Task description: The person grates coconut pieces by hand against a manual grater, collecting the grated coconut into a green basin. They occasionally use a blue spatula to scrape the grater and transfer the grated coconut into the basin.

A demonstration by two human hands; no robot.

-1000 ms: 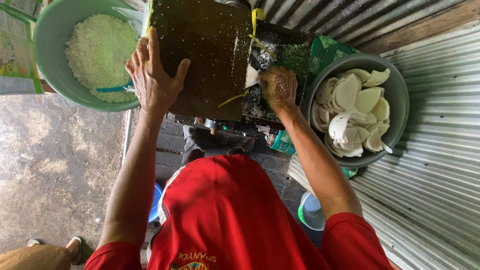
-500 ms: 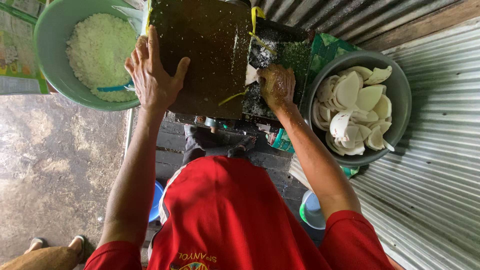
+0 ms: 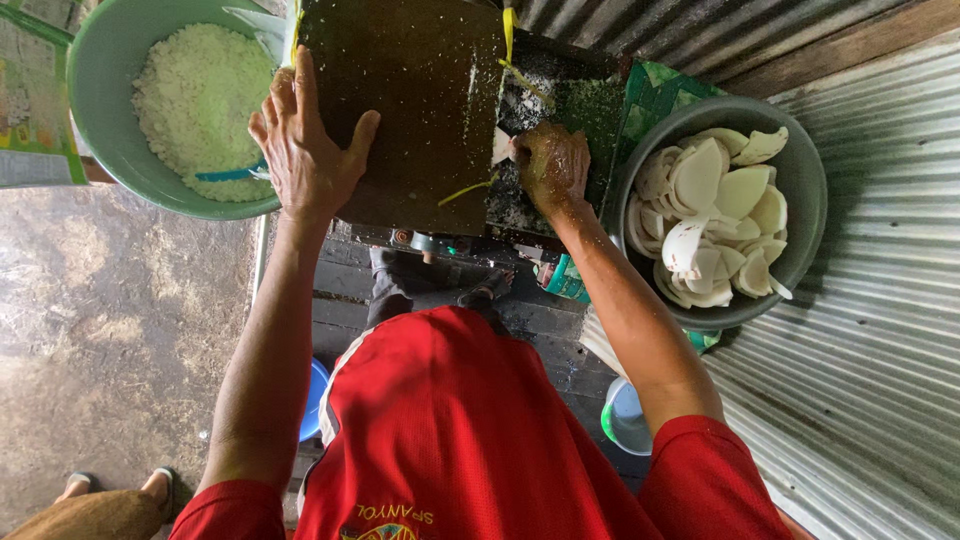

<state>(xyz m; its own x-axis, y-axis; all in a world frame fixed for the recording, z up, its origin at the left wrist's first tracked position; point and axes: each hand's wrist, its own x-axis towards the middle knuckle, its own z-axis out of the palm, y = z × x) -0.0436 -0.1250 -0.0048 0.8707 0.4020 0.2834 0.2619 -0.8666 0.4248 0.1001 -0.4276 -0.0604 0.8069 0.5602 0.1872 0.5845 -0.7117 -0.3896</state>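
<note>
Corrugated metal sheeting runs along the right side, bare ground on the left. The left hand (image 3: 305,150) lies flat and open, fingers spread, on the dark cover (image 3: 410,100) of a grating machine. The right hand (image 3: 550,165) has its grip closed on a white coconut piece (image 3: 502,148), pressed at the cover's edge. A grey bowl (image 3: 810,180) of coconut pieces sits right; a green basin (image 3: 110,130) of gratings sits left.
</note>
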